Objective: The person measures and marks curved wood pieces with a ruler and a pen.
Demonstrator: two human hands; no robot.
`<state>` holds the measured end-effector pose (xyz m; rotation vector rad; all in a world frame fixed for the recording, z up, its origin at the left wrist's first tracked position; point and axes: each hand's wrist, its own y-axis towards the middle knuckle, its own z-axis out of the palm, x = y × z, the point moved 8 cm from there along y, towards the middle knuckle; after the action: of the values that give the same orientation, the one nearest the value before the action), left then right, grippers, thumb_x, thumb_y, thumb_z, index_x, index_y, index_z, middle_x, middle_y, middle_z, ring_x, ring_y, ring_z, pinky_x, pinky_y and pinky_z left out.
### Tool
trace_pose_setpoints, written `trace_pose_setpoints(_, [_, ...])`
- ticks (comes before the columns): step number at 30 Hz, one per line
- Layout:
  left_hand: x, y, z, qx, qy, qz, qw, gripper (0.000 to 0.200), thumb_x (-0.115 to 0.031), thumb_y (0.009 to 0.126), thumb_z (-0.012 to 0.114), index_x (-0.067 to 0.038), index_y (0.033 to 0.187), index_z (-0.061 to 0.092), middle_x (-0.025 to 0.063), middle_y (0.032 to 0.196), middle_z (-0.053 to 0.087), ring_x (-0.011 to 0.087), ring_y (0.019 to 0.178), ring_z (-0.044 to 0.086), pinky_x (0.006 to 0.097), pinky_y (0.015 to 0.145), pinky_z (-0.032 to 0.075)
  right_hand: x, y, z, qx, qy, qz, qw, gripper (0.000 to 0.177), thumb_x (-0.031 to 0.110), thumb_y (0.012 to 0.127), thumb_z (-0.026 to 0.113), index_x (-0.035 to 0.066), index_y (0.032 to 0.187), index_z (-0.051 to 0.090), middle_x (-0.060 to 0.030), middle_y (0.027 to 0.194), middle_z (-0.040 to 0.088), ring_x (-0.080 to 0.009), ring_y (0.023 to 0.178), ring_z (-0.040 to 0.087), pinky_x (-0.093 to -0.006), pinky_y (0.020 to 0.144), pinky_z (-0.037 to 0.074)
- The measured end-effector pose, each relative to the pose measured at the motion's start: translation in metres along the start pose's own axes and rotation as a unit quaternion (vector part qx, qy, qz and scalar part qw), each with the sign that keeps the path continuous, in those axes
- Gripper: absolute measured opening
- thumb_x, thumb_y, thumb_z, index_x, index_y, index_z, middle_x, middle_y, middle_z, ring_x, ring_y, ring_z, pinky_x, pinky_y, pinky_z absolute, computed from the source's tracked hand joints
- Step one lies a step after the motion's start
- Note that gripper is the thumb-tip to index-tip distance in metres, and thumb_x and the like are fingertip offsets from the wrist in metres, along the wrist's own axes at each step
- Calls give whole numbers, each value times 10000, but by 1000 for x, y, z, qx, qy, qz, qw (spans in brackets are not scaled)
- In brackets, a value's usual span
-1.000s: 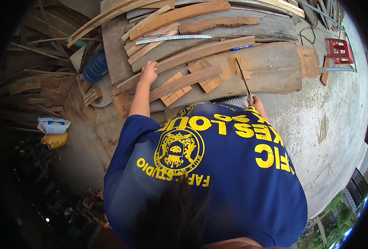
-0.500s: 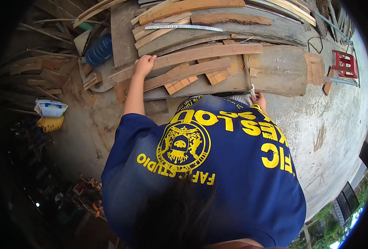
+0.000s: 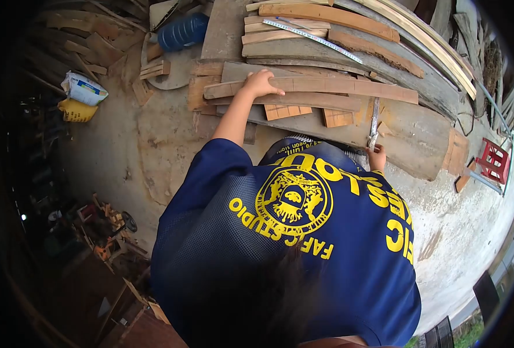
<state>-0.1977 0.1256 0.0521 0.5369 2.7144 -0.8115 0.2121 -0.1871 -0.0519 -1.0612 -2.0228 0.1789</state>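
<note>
My left hand grips a long curved wooden plank near its left end, thumb on the near side and fingers over the top. Thin dark lines cross the plank. Against its near edge lies a shorter wooden strip, over two orange-brown wood blocks. My right hand is closed at the pale head of a narrow metal tool, perhaps a combination square. The tool's blade points away from me, reaching the plank's near edge toward its right end. The fingertips there are partly hidden.
Behind the plank, a tape measure strip lies across stacked boards. A wide worn board supports the work. To the left are a blue water jug and sacks; a red plastic stool lies right.
The view has turned. My left hand has spread its thumb along the plank. The shorter strip now lies closer alongside the long plank. The tool remains at my right hand.
</note>
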Motion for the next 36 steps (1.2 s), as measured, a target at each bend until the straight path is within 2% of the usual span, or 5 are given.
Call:
trace_pose_setpoints(14, [4,-21,22,-5,9,36,999,784,-380,496,861,-234,1203,555,53,1234,435,265,1216,371,419,1029,313,-27,-1,13,23,-68,7,997,574,203,696,772,4,1166,508,-150,894,657,-223,755,638,-325,677,503])
trace_pose_setpoints(18, [2,-24,24,19,37,44,998,804,-373,547,836,-290,1276,508,25,1235,498,249,1206,387,416,992,291,32,-13,-7,-52,-154,-26,986,735,232,654,770,33,1264,412,-250,1239,451,-418,1146,436,-450,966,382])
trace_pose_setpoints(26, [-9,-36,28,4,49,93,994,732,-331,686,752,-344,1347,437,13,1226,530,219,1194,415,406,963,271,207,-16,-1,-78,-333,-338,877,747,293,739,721,143,1363,337,-70,1408,366,-260,1290,355,-415,1074,280])
trace_pose_setpoints(32, [-10,-44,24,-28,69,85,994,724,-328,683,749,-334,1339,442,-8,1250,534,179,1206,409,409,981,255,220,23,40,72,-430,-345,831,623,340,745,709,202,1303,467,-10,1299,511,-221,1244,427,-405,1091,263])
trace_pose_setpoints(36, [10,-61,21,-113,70,-11,991,792,-531,668,725,-296,1361,421,69,1476,287,270,1393,155,490,1098,93,223,13,35,75,-426,-352,830,551,345,713,730,226,1220,548,-15,1160,578,-223,1133,505,-383,1012,350])
